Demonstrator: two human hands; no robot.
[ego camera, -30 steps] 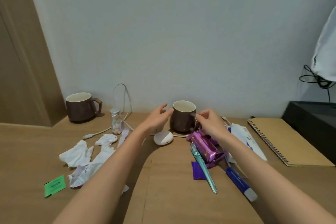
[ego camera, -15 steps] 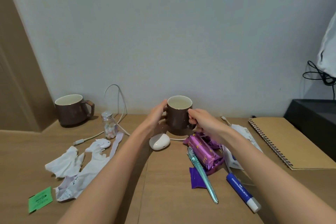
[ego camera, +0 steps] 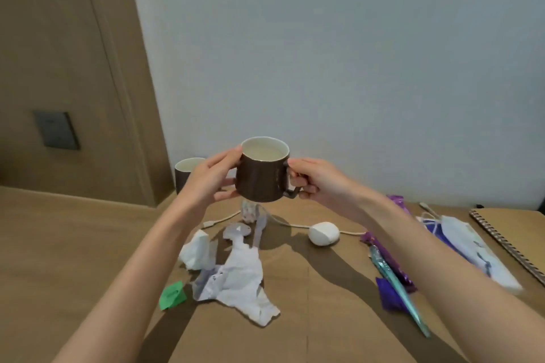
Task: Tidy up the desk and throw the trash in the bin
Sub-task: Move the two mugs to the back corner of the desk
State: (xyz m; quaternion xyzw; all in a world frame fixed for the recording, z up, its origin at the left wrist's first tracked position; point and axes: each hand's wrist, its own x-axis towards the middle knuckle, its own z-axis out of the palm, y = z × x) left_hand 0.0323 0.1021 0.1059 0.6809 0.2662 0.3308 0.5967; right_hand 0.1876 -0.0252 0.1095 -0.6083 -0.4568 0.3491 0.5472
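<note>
A brown mug point(ego camera: 261, 177) with a cream inside is held up above the desk. My right hand point(ego camera: 317, 183) grips its handle. My left hand point(ego camera: 211, 183) cups its left side, fingers under its base. A second brown mug point(ego camera: 184, 169) stands behind my left hand at the desk's back left, partly hidden. Crumpled white paper point(ego camera: 239, 280), a white tissue point(ego camera: 196, 252) and a green scrap point(ego camera: 172, 295) lie on the wooden desk point(ego camera: 59, 244) below. Purple wrappers point(ego camera: 389, 262) lie under my right forearm.
A white charger puck point(ego camera: 323, 233) with its cable, a small glass jar point(ego camera: 249, 212), a teal pen point(ego camera: 398, 283), a face mask point(ego camera: 472, 247) and a spiral notebook point(ego camera: 516, 230) lie on the desk. A wooden panel with a dark switch plate point(ego camera: 56, 130) stands at left.
The mug has been lifted off the desk and carried left, with both hands on it. The view has swung left, so the other mug sits now just behind my left hand.
</note>
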